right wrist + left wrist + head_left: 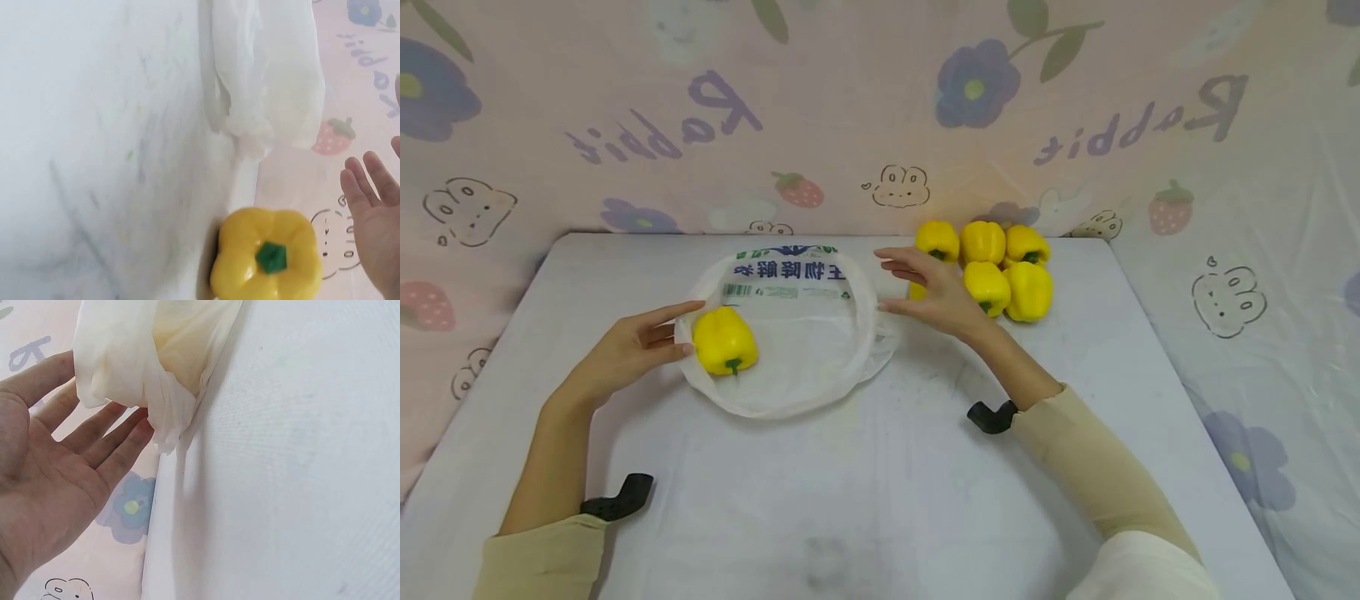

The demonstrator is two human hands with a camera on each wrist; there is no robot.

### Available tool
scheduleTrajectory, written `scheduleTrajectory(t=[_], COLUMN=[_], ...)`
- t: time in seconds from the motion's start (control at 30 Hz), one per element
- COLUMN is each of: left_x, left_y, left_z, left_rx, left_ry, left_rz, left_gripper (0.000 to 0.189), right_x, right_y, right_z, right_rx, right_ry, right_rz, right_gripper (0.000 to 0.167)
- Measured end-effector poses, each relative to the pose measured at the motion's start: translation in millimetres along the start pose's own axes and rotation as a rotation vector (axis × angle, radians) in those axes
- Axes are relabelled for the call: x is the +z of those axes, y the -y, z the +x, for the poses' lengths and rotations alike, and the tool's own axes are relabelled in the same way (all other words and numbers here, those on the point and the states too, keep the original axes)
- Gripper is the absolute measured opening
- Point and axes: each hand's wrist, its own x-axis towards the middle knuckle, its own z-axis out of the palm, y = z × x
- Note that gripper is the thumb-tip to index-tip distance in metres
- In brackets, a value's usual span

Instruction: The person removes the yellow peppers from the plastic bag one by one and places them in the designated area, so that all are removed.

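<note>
A white plastic bag (790, 408) with printed lettering lies on the table, its mouth spread into a wide ring. Inside it, against the left rim, sits a yellow bell pepper (726, 340) with a green stem. My left hand (625, 354) touches the bag's left rim with fairly straight fingers; the left wrist view shows these fingers (103, 434) against the outside of the bag (125, 362). Beyond the right rim, my right hand (936, 292) is held in the air with fingers extended and nothing in them. A bell pepper (269, 256) shows below it in the right wrist view.
Several more yellow bell peppers (987, 287) stand grouped at the table's back right, partly behind my right hand. A patterned cloth (850, 125) rises along the back of the white table (850, 500). Black curved pieces (992, 417) stick out at both forearms.
</note>
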Motion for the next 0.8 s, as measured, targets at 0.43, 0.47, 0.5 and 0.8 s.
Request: scheduleTrajectory(t=[0.43, 0.47, 0.5, 0.8], left_x=[-1.0, -1.0, -1.2, -0.1], left_y=[-2.4, -2.7, -3.0, -2.5], left_z=[1.1, 1.2, 1.3, 1.7], left_rx=[-0.024, -0.026, -0.029, -0.049], left_ry=[-0.012, -0.011, -0.009, -0.003], left_rz=[0.005, 0.003, 0.004, -0.020], left_gripper=[0.062, 0.062, 0.062, 0.063], right_x=[41, 44, 47, 71], right_y=[5, 7, 8, 14], right_z=[20.4, 21.8, 23.3, 34.2], right_rx=[-0.041, -0.036, -0.031, 0.000], right_ry=[0.102, 0.112, 0.121, 0.169], right_rz=[-0.008, -0.007, -0.007, -0.003], right_gripper=[0.064, 0.064, 0.064, 0.063])
